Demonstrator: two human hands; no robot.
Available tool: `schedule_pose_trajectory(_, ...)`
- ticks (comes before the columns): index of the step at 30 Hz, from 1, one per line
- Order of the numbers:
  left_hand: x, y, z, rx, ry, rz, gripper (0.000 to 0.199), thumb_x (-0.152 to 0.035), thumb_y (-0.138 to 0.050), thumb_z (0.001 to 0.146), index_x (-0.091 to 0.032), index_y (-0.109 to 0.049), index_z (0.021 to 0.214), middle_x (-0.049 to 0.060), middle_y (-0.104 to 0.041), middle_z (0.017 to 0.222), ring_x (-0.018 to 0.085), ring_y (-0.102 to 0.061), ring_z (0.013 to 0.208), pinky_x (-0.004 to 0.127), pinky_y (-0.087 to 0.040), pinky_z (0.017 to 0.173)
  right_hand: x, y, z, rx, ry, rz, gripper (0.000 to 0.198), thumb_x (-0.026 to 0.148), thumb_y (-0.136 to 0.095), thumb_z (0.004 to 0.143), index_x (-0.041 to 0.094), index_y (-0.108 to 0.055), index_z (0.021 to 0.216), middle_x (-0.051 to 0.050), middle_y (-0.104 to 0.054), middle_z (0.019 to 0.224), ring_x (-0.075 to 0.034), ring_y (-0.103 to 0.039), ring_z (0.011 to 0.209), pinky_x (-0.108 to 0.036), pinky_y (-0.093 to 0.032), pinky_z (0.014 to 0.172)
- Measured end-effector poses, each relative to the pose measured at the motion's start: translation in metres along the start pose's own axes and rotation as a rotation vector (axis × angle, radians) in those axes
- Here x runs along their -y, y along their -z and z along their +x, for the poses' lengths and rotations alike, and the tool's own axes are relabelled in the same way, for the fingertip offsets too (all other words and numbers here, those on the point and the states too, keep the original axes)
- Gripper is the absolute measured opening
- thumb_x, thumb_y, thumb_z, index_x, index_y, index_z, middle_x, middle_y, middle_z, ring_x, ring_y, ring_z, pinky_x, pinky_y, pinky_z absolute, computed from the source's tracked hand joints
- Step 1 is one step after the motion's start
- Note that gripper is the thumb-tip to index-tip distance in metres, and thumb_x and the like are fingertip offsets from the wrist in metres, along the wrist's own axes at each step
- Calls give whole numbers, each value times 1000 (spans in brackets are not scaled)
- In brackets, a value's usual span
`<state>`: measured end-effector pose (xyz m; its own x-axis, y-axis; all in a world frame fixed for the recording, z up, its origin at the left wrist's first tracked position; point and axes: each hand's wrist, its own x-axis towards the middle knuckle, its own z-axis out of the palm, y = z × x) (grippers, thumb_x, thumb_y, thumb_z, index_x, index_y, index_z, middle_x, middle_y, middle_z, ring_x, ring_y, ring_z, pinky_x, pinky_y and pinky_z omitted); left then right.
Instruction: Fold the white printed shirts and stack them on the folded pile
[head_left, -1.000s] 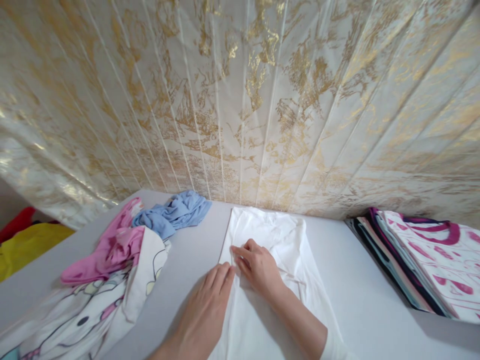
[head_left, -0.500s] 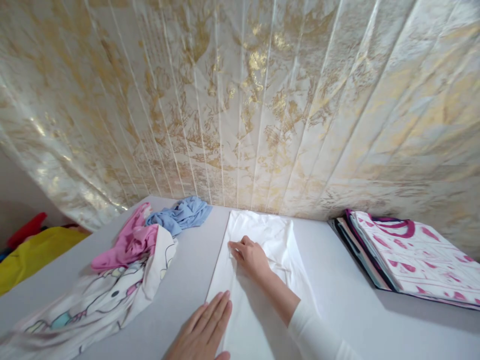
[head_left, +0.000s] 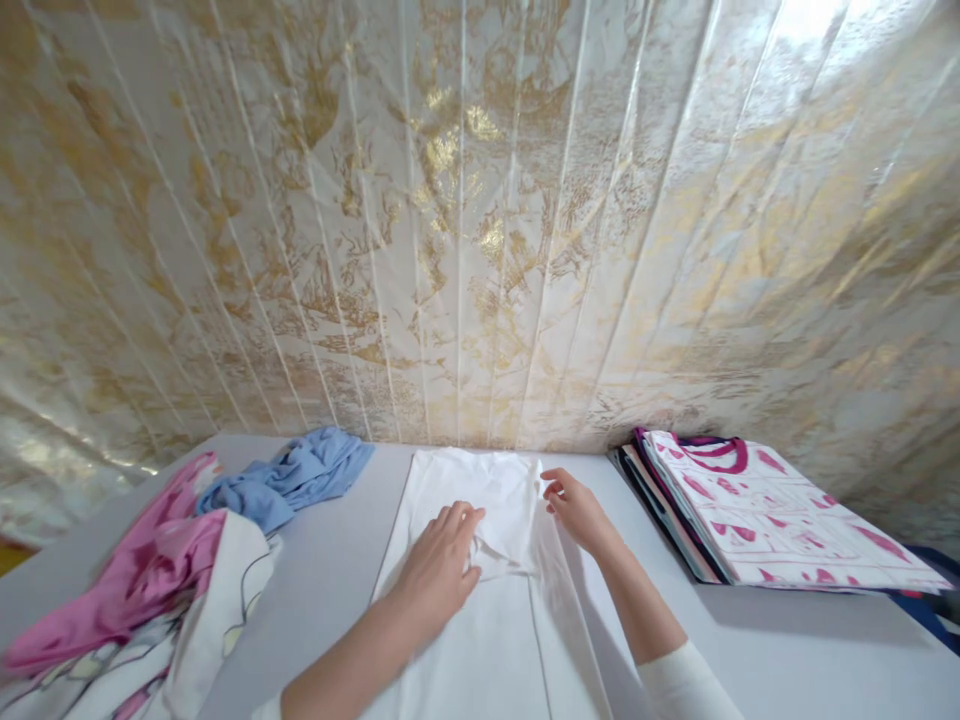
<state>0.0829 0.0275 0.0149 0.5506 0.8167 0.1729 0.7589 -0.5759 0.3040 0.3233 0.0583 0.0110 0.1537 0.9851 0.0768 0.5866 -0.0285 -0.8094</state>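
Observation:
A white garment (head_left: pixel 480 640) lies lengthwise in front of me, folded into a long strip with wrinkles and a loose flap near its far end. My left hand (head_left: pixel 442 562) is over the middle of it, fingers loosely bent and thumb apart, beside the wrinkled part. At the far right edge of the cloth is my right hand (head_left: pixel 577 508), its fingers slightly curled and spread. No cloth is visibly gripped in either hand, though the left palm is hidden.
On the left lie a crumpled blue cloth (head_left: pixel 289 475), a pink garment (head_left: pixel 142 570) and a white printed one (head_left: pixel 225 600). A stack of folded clothes (head_left: pixel 772 515) stands at the right of the table (head_left: pixel 315 590). A gold-patterned curtain (head_left: pixel 480 220) hangs behind.
My right hand has moved from the garment's left side to its far right edge. My left hand has moved forward from the near left edge onto the cloth. The view has shifted right.

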Motion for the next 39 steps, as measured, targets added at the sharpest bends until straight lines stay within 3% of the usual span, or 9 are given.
schedule_pose_trajectory(5, -12, -11, 35, 34, -28, -30, 31, -9, -57, 82, -20, -57, 111, 6, -58, 110, 23, -55, 104, 35, -44, 90, -24, 3, 16, 41, -121, 79, 40, 8, -40, 69, 19, -53, 105, 1, -68, 65, -11, -59, 48, -18, -40, 45)
schedule_pose_trajectory(11, -1, -16, 41, -41, 100, -131, 13, -16, -43, 93, -21, -53, 99, 4, -63, 97, 21, -62, 93, 30, -45, 80, -27, -7, 50, 65, 12, 167, 61, 10, -34, 58, 18, -52, 117, -5, -73, 96, -13, -67, 67, -21, -47, 54)
schedule_pose_trajectory(16, 9, -20, 46, -112, 262, -255, 25, -32, -25, 102, -19, -46, 111, 2, -66, 81, 20, -67, 79, 27, -45, 65, -34, -8, 76, 25, 181, 94, 58, 9, -36, 57, 17, -63, 108, -5, -72, 102, -15, -63, 74, -29, -49, 72)
schedule_pose_trajectory(19, 11, -23, 49, -116, 364, -314, 35, -34, -44, 96, -16, -39, 125, 9, -69, 94, 25, -67, 91, 29, -45, 70, -40, -9, 87, 13, 246, 9, 53, 6, -38, 60, 18, -69, 101, -4, -72, 98, -17, -61, 78, -32, -47, 80)
schedule_pose_trajectory(22, 10, -25, 52, -99, 441, -342, 48, -23, -58, 86, -15, -37, 129, 14, -68, 105, 28, -66, 98, 31, -45, 75, -42, -7, 94, 32, 294, -79, 49, 3, -39, 63, 19, -71, 97, -4, -72, 94, -19, -60, 87, -33, -44, 85)
schedule_pose_trajectory(27, 10, -25, 52, -118, 446, -370, 44, -21, -53, 89, -19, -36, 130, 11, -68, 106, 26, -66, 98, 30, -46, 76, -34, 0, 101, 72, 347, -207, 48, 3, -41, 67, 19, -73, 98, -3, -70, 87, -18, -57, 87, -29, -43, 81)
schedule_pose_trajectory(33, 15, -34, 51, -210, 412, -488, 54, -18, -54, 87, -18, -32, 137, 11, -67, 107, 25, -66, 98, 33, -48, 80, -32, -4, 107, 88, 348, -363, 35, 4, -46, 71, 20, -72, 89, -2, -68, 79, -18, -56, 84, -26, -42, 79)
schedule_pose_trajectory(39, 23, -46, 52, -301, 392, -581, 69, -10, -51, 86, -16, -20, 147, 15, -59, 123, 23, -63, 106, 34, -48, 87, -28, -22, 100, -4, 345, -507, 32, 5, -48, 78, 17, -66, 101, -8, -67, 98, -21, -53, 98, -32, -40, 90)
